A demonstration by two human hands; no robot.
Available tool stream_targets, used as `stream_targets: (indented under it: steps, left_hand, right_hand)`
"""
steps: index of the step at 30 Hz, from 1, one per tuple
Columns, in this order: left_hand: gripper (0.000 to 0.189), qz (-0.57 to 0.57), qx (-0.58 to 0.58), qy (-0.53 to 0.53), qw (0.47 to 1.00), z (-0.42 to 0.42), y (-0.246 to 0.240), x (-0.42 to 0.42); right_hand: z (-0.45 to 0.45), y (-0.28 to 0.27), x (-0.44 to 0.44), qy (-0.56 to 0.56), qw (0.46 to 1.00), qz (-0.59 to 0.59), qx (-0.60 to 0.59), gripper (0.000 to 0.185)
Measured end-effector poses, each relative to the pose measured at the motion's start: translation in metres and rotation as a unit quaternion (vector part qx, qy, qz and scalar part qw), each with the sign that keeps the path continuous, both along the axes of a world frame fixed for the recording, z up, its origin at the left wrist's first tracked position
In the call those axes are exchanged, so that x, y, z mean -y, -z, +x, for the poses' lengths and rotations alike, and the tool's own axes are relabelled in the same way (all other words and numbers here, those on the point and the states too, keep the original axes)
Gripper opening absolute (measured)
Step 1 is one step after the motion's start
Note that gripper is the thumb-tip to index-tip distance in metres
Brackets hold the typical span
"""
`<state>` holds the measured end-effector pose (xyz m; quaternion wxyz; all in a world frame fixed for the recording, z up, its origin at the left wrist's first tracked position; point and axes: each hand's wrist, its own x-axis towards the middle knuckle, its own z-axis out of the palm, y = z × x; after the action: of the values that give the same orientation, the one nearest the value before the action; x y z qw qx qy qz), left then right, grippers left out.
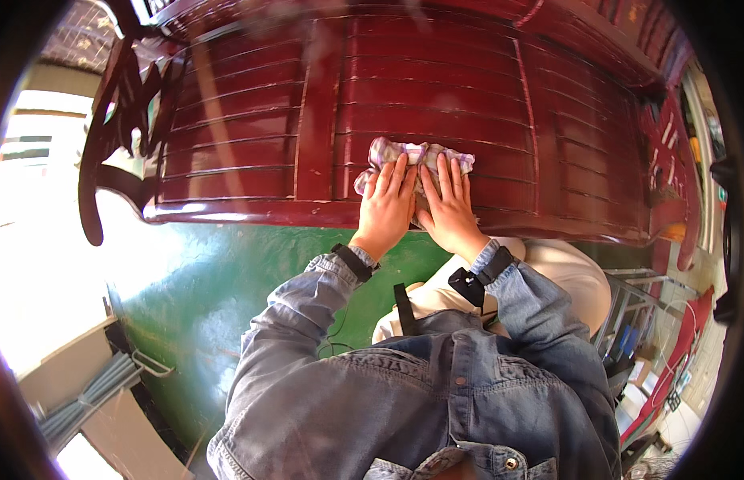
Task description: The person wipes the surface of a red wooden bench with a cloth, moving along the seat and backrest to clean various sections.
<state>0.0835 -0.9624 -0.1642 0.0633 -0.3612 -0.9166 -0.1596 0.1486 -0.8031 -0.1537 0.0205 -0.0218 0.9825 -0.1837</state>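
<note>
A plaid cloth (408, 153) in white and purple lies bunched on the seat of a dark red wooden bench (432, 78), near its front edge. My left hand (387, 195) presses flat on the cloth's left part, fingers pointing away from me. Beside it my right hand (453, 201) rests on the right part, its fingers slightly spread. Both palms face down, and the thumbs nearly meet. The cloth's underside and some of its middle are hidden beneath the hands.
Carved armrests close off the bench at the left (117, 120) and right (671, 150). Below is a green floor (228, 288). Grey rods (93, 396) lie bundled at lower left. A metal frame (629, 300) and a red board (671, 372) stand at right.
</note>
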Motion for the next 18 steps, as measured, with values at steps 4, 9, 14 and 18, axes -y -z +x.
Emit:
stream_targets:
  steps: [4,9,14,18]
  left_hand:
    - [0.057,-0.016,-0.022,-0.088,0.996,0.002,0.005,0.035]
    - [0.056,-0.048,-0.050,-0.187,0.980,0.005,0.004,0.088]
    - [0.049,-0.085,-0.100,-0.283,0.950,-0.029,-0.008,0.126]
    - [0.056,-0.038,-0.037,-0.313,0.948,-0.042,-0.020,0.125]
  right_hand:
    - [-0.023,-0.005,0.037,-0.051,0.999,-0.014,0.007,0.082]
    - [-0.051,-0.001,0.089,-0.120,0.991,-0.040,-0.041,0.083]
    - [-0.080,-0.002,0.109,-0.201,0.969,-0.134,-0.041,0.071]
    - [-0.075,-0.008,0.100,-0.134,0.975,-0.122,-0.128,0.066]
